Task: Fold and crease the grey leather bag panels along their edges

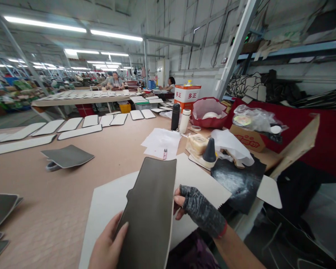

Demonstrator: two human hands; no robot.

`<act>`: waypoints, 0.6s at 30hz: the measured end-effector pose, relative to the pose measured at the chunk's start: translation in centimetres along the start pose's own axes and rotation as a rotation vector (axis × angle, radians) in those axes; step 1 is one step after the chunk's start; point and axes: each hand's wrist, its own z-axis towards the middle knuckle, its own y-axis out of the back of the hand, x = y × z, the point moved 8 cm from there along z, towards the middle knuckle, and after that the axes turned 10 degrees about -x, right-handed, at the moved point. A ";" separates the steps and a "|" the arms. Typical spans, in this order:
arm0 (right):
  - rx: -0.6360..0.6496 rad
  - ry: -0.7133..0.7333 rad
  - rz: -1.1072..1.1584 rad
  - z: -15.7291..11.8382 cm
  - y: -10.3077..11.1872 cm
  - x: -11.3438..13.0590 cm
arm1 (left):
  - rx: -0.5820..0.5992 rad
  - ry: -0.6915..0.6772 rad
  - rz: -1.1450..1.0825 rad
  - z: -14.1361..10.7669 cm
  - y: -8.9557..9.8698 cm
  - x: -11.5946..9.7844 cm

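A long grey-green panel with a pale edge (151,209) is held up over a white sheet (103,205) on the table. My left hand (109,239), bare, grips the panel's left edge, its thumb lying on the face. At the right edge, my right hand (184,201) in a dark grey fingerless glove has its fingers closed against the panel's rim. Beyond the panel's top lie small pink-handled thread snips (165,153) on white paper (156,144). To the right stand a dark cone (210,151) and a yellowish block (197,144).
Similar panels lie left, one grey panel (68,156) and a stack (1,213). White pieces (70,124) line the far side. A black bottle (175,116), white bottle (184,121) and red bag (208,112) stand at the back. People sit farther off.
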 end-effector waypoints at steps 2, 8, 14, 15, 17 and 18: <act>-0.028 -0.007 -0.060 0.5 -0.4 -0.5 | -0.144 -0.255 0.126 -0.2 0.3 -2.6; -0.051 0.104 -0.306 0.4 -3.1 0.4 | 0.271 -0.311 0.175 -2.9 -5.7 -8.3; -0.054 0.292 -0.483 -0.4 -4.4 1.8 | 0.329 -0.242 0.134 -2.7 -7.4 -9.3; -0.047 0.269 -0.454 -0.4 -4.4 1.5 | 0.350 -0.230 0.115 -2.7 -7.6 -9.0; -0.027 0.229 -0.384 -0.2 -4.5 1.1 | 0.379 -0.208 0.092 -2.5 -7.6 -8.5; -0.019 0.223 -0.358 -0.1 -4.5 1.1 | 0.383 -0.201 0.091 -2.3 -7.5 -8.3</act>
